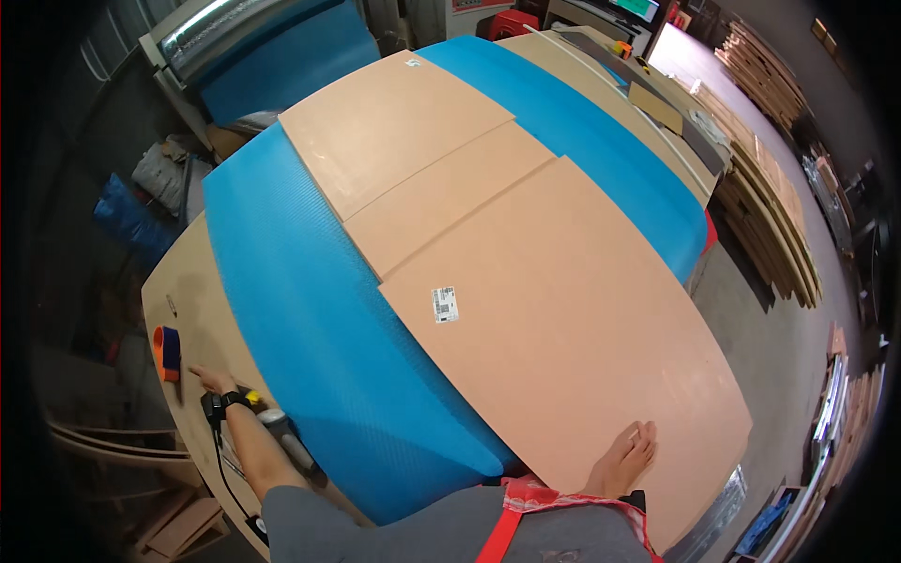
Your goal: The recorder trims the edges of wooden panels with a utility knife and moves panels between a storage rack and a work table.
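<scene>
My left hand reaches over the tan board at the left, index finger extended beside an orange-and-dark-blue coiled band; nothing shows in it. A black wrist strap, a cable, a small yellow item and a grey cylindrical object lie by that forearm. My right hand rests, fingers stretched, on the nearest of several overlapping peach panels, which bears a white label. Under the panels is a textured bright blue sheet, spread across the table.
A roll machine with blue material stands at the back left. A further worktop holds offcuts and a screen. Wooden sheets are stacked along the right beside grey floor. Curved wooden pieces lie at the lower left.
</scene>
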Available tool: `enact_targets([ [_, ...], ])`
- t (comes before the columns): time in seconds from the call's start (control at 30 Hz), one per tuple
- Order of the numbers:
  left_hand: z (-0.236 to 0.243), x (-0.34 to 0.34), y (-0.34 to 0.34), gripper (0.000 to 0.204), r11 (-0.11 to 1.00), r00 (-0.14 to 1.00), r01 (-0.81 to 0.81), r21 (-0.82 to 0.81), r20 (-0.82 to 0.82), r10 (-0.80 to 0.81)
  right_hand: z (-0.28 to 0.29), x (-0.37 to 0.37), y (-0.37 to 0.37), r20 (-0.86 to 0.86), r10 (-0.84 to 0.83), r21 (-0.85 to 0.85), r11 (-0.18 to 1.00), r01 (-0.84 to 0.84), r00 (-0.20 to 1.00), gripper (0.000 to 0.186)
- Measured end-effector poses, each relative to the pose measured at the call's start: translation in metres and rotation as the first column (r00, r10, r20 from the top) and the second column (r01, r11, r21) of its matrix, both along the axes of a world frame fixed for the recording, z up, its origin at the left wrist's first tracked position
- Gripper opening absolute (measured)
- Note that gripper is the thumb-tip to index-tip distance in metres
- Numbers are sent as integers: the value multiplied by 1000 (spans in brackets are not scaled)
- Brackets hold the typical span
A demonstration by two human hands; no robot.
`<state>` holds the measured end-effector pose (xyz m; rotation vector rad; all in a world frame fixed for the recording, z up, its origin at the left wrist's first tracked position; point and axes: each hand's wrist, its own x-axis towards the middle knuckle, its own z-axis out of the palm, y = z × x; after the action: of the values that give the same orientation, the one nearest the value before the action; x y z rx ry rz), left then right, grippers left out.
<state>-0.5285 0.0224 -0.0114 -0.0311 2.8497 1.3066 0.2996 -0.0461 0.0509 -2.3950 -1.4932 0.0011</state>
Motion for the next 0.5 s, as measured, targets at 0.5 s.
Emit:
enact_targets([
  [0.5,136,369,396,16,-120,-306,931,-345,-558,-771,9,-2,13,-22,-32,-45,998,31,999,38],
])
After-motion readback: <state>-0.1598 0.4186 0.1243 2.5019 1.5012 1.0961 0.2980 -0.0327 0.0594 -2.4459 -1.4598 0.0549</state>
